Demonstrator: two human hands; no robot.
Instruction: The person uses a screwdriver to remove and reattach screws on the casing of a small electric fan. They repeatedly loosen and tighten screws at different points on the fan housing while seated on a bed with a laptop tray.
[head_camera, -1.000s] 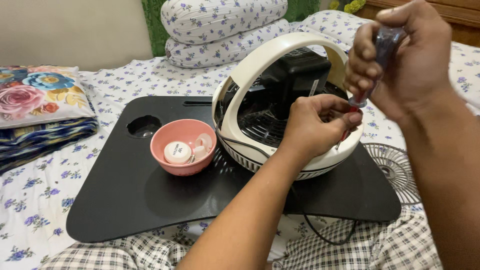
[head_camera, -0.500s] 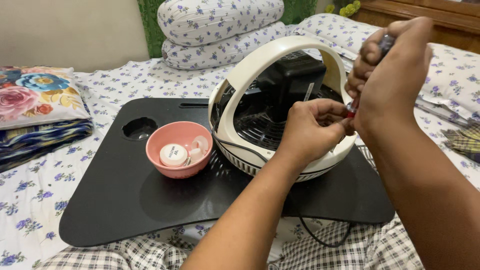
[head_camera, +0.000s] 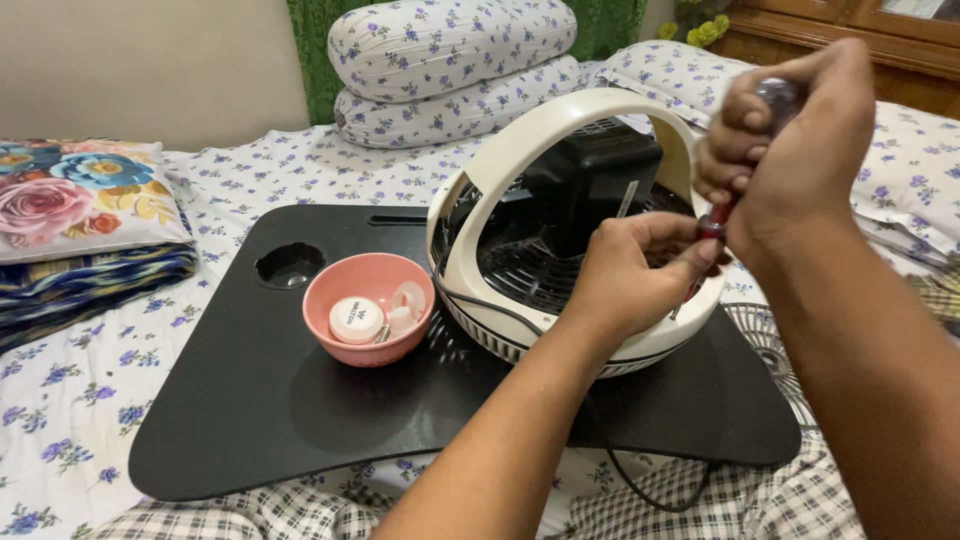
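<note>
A cream table fan (head_camera: 520, 300) lies face down on a black lap tray (head_camera: 250, 400). The right hand (head_camera: 800, 150) grasps a screwdriver (head_camera: 715, 220) upright at the rim; the left hand (head_camera: 635, 275) pinches its tip. A small white label (head_camera: 627, 198) marks the black motor housing (head_camera: 590, 185). Just left sits a pink bowl (head_camera: 345, 285) holding a round white cap (head_camera: 356, 319).

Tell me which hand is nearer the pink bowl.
Left. The left hand rests on the fan's rim, just right of the pink bowl; the right hand is higher and farther right, gripping a screwdriver.

1 round white label (head_camera: 355, 318) in the pink bowl (head_camera: 330, 345); narrow white sticker (head_camera: 627, 198) on the black motor housing (head_camera: 590, 185).
</note>
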